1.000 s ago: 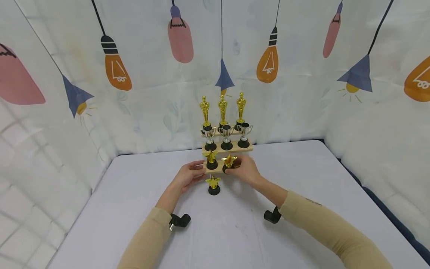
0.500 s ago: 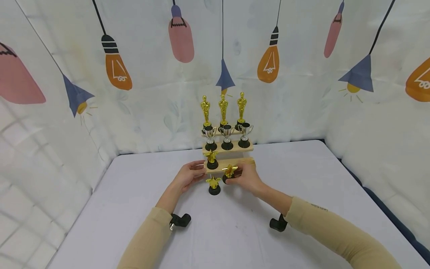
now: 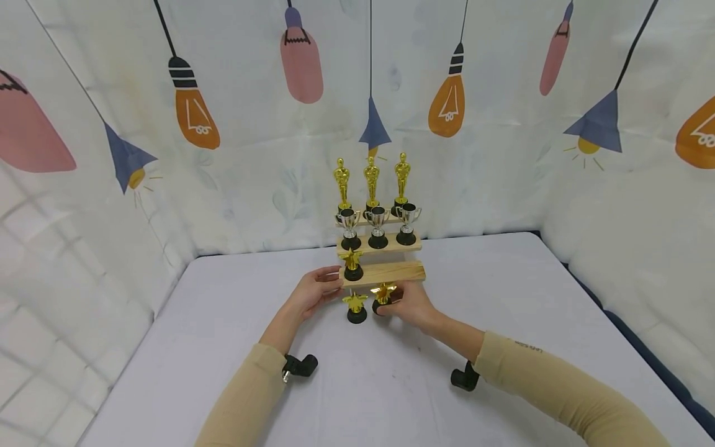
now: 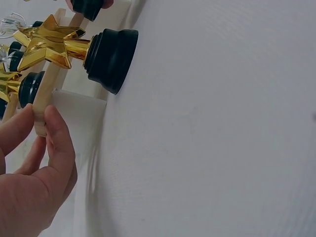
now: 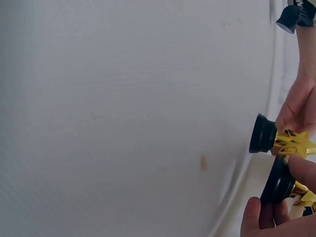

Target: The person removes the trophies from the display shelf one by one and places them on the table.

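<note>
My left hand point(image 3: 310, 293) pinches the left end of the lowest wooden shelf point(image 3: 393, 273), thumb and fingers on opposite faces in the left wrist view. A gold star trophy point(image 3: 383, 293) with a black base is gripped by the base in my right hand point(image 3: 414, 305), just in front of that shelf. Left of it, a second star trophy point(image 3: 355, 303) stands upright on the table. Another star trophy point(image 3: 353, 264) occupies the shelf's left end. In the right wrist view, thumb and fingers hold the black base point(image 5: 277, 183).
Silver cup trophies point(image 3: 377, 225) line the middle shelf point(image 3: 393, 245). Behind them, gold figure trophies point(image 3: 372, 181) stand on the top shelf. A white cloth covers the table point(image 3: 380, 391). A patterned curtain point(image 3: 240, 186) hangs behind the rack.
My right hand has taken the star trophy off the lowest shelf and brought it forward and down, beside the standing one. The left hand stays on the shelf's end.
</note>
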A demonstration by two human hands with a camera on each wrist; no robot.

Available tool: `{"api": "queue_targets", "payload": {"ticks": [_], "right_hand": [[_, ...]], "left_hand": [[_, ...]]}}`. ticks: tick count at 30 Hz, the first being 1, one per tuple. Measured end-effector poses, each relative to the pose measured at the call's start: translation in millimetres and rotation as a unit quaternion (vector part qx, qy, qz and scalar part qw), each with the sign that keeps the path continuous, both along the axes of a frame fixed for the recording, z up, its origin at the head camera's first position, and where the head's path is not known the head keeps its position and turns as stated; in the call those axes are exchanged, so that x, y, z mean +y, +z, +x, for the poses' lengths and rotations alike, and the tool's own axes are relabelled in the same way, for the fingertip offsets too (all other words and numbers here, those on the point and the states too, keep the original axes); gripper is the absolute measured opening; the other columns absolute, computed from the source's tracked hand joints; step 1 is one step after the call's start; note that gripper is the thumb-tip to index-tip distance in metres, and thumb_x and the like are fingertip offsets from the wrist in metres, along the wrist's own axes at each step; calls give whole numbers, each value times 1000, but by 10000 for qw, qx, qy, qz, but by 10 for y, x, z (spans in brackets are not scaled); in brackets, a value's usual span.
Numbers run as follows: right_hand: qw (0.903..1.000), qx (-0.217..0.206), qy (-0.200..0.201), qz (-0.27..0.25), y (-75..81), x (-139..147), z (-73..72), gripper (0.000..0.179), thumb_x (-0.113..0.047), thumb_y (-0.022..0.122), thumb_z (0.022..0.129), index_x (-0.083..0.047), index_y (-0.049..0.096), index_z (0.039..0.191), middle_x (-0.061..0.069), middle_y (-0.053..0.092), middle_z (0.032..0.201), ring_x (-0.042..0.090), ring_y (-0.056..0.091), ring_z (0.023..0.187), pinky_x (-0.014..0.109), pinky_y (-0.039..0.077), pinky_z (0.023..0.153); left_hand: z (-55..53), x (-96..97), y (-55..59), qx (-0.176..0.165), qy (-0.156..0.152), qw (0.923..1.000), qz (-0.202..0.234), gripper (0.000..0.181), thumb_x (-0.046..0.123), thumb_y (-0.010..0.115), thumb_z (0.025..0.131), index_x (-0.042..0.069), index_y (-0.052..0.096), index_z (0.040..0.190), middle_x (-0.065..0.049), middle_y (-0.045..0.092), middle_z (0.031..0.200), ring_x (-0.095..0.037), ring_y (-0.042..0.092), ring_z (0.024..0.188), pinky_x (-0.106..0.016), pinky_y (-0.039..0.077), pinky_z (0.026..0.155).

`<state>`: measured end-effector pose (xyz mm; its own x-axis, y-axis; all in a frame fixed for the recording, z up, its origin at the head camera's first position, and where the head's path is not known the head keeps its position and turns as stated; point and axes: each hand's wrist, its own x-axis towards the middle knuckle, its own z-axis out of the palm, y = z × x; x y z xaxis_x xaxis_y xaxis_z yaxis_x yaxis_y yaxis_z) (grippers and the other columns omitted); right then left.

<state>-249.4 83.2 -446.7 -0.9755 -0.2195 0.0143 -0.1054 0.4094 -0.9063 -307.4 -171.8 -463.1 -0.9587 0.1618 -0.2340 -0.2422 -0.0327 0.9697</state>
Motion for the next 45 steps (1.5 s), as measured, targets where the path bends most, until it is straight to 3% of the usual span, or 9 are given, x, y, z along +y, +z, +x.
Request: {"api": "queue_targets", "payload": {"ticks": [13, 23, 35, 45], "right_hand": [[9991, -170, -241, 303, -95, 4, -87, 47, -2, 90, 77, -2, 69, 119, 5, 65, 101, 21, 58, 88, 33, 52, 76], [9987, -49, -147, 484, -172, 15, -171, 55, -3, 92, 74, -5, 70, 124, 4, 64, 103, 20, 55, 84, 30, 50, 70], [9981, 145, -10, 602, -227, 1, -155, 56, -2, 92, 73, 2, 67, 123, 5, 60, 92, 19, 53, 77, 29, 47, 64], [9975, -29, 45, 707, -198, 9, -142, 54, -6, 92, 75, 2, 67, 121, 5, 61, 87, 18, 54, 76, 29, 47, 62]], "left_hand": [[-12, -2, 0, -23, -17, 10000, 32, 53, 0, 69, 97, 0, 51, 147, -22, 54, 137, -28, 64, 112, -35, 58, 93], [-22, 11, 9, -3, -43, 10000, 10, 52, 0, 68, 98, 0, 50, 148, -22, 54, 139, -28, 63, 114, -37, 57, 96], [-8, -10, -6, -46, -27, 10000, 30, 53, -1, 67, 98, -1, 50, 148, -22, 53, 139, -28, 63, 115, -36, 57, 96], [1, -5, -13, 8, -34, 10000, 60, 53, 0, 68, 98, -2, 49, 148, -24, 53, 140, -28, 63, 114, -37, 57, 96]]}}
